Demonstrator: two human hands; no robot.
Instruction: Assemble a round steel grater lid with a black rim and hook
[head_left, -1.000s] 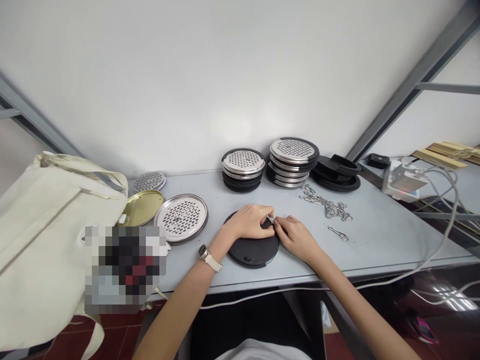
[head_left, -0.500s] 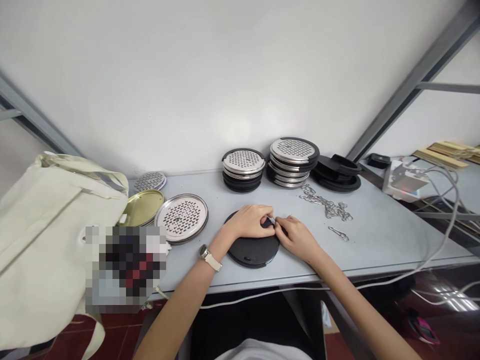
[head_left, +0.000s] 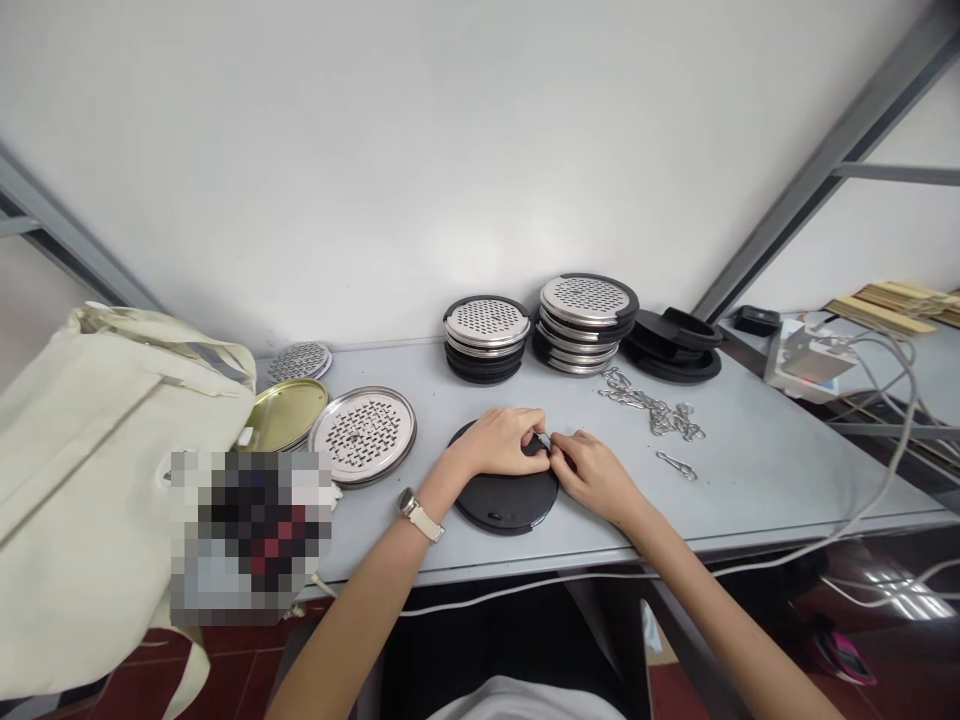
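A round black disc lies flat on the grey table in front of me. My left hand rests on its far edge with the fingers curled and pinched. My right hand meets it from the right, fingers also pinched. Between the fingertips of both hands is a small metal clip, mostly hidden. A watch sits on my left wrist.
Two stacks of perforated steel discs and black rings stand at the back. A pile of metal clips lies right of my hands. A perforated plate, a gold lid and a cream bag are left. Cables run on the right.
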